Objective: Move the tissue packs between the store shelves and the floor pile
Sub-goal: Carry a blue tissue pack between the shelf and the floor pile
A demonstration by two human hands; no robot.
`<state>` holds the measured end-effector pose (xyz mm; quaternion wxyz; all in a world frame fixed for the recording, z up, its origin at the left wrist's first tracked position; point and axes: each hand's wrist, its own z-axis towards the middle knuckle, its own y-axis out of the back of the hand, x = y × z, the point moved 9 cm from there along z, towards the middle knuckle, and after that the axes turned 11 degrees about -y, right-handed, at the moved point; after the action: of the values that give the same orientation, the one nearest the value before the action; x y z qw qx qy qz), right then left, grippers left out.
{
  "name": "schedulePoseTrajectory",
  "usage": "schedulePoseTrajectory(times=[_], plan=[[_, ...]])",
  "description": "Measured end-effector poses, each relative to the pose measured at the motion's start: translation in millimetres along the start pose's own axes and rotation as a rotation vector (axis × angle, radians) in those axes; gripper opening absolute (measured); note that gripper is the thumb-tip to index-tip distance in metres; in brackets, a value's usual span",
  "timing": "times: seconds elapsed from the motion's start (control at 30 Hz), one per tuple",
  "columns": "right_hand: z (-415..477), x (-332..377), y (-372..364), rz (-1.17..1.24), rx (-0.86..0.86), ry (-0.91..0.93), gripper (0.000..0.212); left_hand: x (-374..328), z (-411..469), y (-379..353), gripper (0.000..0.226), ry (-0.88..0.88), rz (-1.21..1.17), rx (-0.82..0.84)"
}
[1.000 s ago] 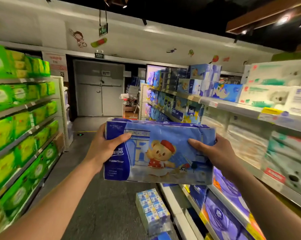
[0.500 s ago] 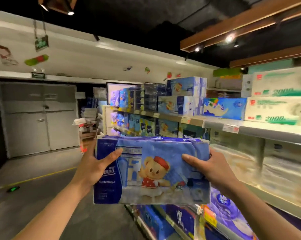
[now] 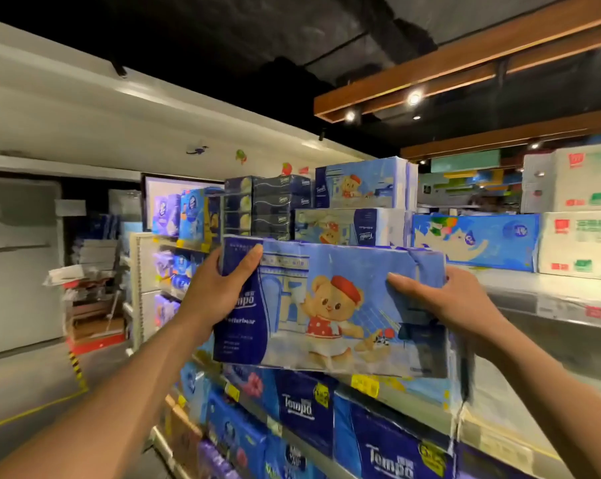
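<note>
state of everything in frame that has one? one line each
bear tissue pack, in the air, held at both ends.
left grip, holds pack's left end, thumb on front.
right grip, holds pack's right end, thumb on front.
stacked bear packs, two high on top shelf.
Tempo packs, upright, shelved below.

The pale blue tissue pack [image 3: 330, 305] printed with a cartoon bear shows "mpo" and "tterbear" in white on its dark blue band, the first letters covered by the left hand [image 3: 219, 285]. Below it, two dark blue packs [image 3: 297, 407] read "Tempo" in full. The yellow price stickers [image 3: 364, 385] just under the held pack and the green print on the white carton [image 3: 582, 247] at right are too blurred to read.
</note>
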<state>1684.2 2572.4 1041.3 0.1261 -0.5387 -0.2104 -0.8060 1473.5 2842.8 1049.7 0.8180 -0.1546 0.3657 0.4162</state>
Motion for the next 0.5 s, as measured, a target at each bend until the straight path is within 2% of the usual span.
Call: schedulePoseTrajectory(times=[0.23, 0.4, 0.5], plan=[[115.6, 53.3, -13.5, -0.127, -0.215, 0.064, 0.033, 54.5, 164.6, -27.9, 0.102, -0.09, -0.144, 0.215], [186.2, 75.0, -16.6, -0.106, -0.326, 0.094, 0.033, 81.5, 259.4, -62.3, 0.097, -0.229, -0.228, 0.328], [228.0, 94.3, -16.9, -0.126, -0.448, 0.134, 0.036, 95.6, 324.4, -80.4, 0.076, -0.311, -0.312, 0.302]])
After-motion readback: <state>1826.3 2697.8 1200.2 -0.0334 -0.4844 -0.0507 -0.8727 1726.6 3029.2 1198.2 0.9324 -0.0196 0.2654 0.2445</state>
